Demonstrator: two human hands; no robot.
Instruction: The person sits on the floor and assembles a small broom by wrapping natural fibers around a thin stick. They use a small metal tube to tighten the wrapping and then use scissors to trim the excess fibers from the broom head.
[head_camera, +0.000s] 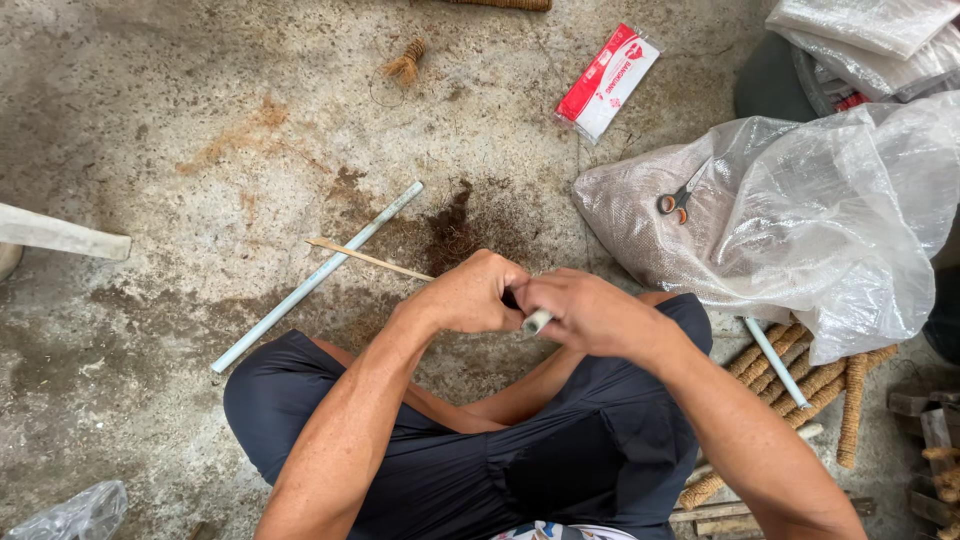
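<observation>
Pipe end (537, 321), short and pale, sits clasped between both fists above the person's lap: left hand (468, 293) and right hand (590, 313) both closed tight around it. Keeping wrists close likely steadies the grip best.

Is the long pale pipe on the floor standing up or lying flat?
Lying flat. The long pale pipe rests full length on the concrete floor, running diagonally, left of the left hand, with a thin wooden stick crossing it.
</observation>
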